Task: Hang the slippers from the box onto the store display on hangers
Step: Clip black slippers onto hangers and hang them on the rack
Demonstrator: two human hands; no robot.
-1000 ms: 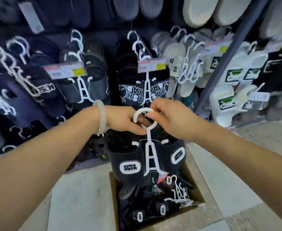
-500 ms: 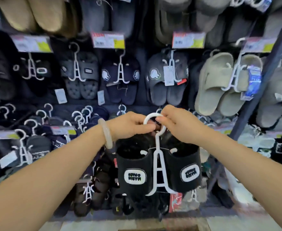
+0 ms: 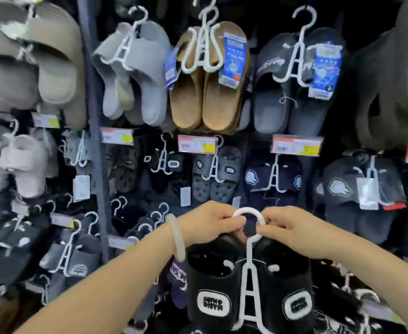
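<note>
left hand [image 3: 207, 222] and right hand [image 3: 294, 231] pinching hanger hook [image 3: 248, 214] | raise toward 12 o'clock | seat on free display peg, black slippers [image 3: 248, 283] level

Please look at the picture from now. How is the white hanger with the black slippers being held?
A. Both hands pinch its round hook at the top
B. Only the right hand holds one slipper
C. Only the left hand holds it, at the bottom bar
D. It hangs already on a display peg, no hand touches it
A: the left hand and the right hand each pinch one side of the white hanger at its round hook, with the black slippers hanging below.
</note>
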